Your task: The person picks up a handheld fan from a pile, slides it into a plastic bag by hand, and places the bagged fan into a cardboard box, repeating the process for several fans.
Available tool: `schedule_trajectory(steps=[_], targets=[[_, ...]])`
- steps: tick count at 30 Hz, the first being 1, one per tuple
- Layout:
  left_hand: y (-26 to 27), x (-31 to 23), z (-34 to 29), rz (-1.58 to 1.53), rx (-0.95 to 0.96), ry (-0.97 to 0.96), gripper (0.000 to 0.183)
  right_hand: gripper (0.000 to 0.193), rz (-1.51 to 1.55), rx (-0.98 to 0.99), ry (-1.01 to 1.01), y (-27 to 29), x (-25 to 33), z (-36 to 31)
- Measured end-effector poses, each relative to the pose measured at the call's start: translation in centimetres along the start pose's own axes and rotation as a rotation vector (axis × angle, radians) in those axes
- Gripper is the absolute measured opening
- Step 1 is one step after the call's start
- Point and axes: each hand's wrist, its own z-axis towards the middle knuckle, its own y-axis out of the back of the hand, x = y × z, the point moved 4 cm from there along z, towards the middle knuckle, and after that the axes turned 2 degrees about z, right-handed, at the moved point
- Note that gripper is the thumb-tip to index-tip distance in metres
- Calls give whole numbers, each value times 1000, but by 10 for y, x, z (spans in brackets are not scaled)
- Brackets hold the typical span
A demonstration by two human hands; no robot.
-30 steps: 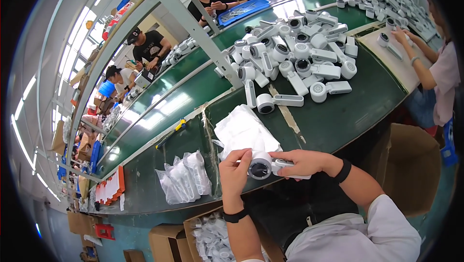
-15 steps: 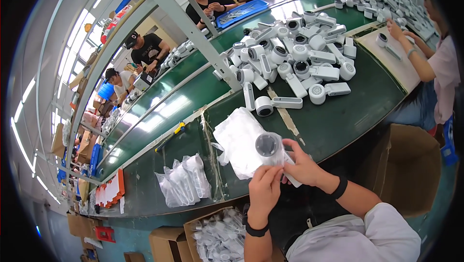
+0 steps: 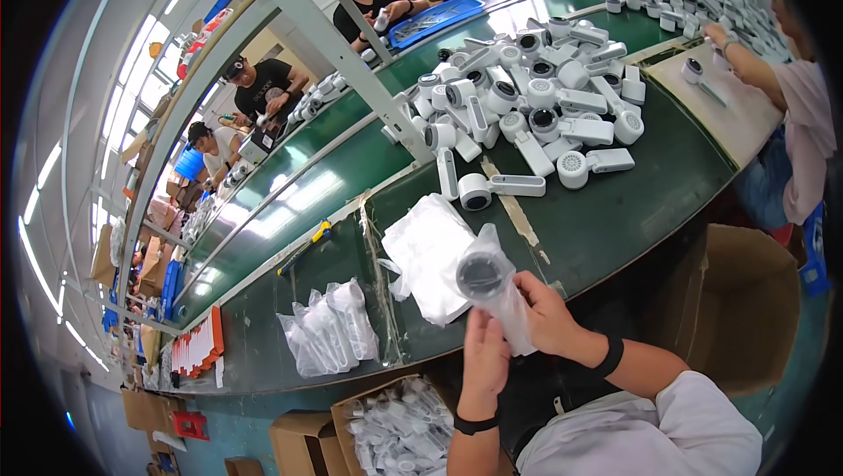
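Observation:
A white handheld fan with a dark round face is inside a clear plastic bag, just over the front edge of the bench. My right hand is closed around the bagged fan from the right side. My left hand is below the fan's head, its fingers pressed together at the bag; the fingertips are partly hidden. Beneath and behind the fan lies a stack of flat white plastic bags. Several bagged fans lie side by side to the left.
A big heap of unbagged fans covers the bench beyond. A yellow-handled tool lies at left. Below the bench stand a carton of bagged fans and an open carton. Co-workers sit across, and one person is at right.
The bag now covers the fan's handle, which stuck out bare before. My left hand has moved slightly down from its pinch beside the right fingers. The fan's head has shifted a little left and down.

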Motion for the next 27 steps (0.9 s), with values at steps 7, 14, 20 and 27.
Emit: schedule_trajectory(steps=[7, 14, 20, 27], targets=[[1, 6, -9, -299, 221, 150, 47, 20, -166, -275, 295, 4, 29, -2], [28, -11, -6, -432, 133, -63, 49, 13, -351, -242, 486, 19, 26, -19], [36, -20, -9, -307, -23, -147, 52, 20, -316, -182, 543, 25, 22, -36], [21, -29, -18, -202, -42, -179, 60, 38, -232, 61, 275, -8, 27, -14]])
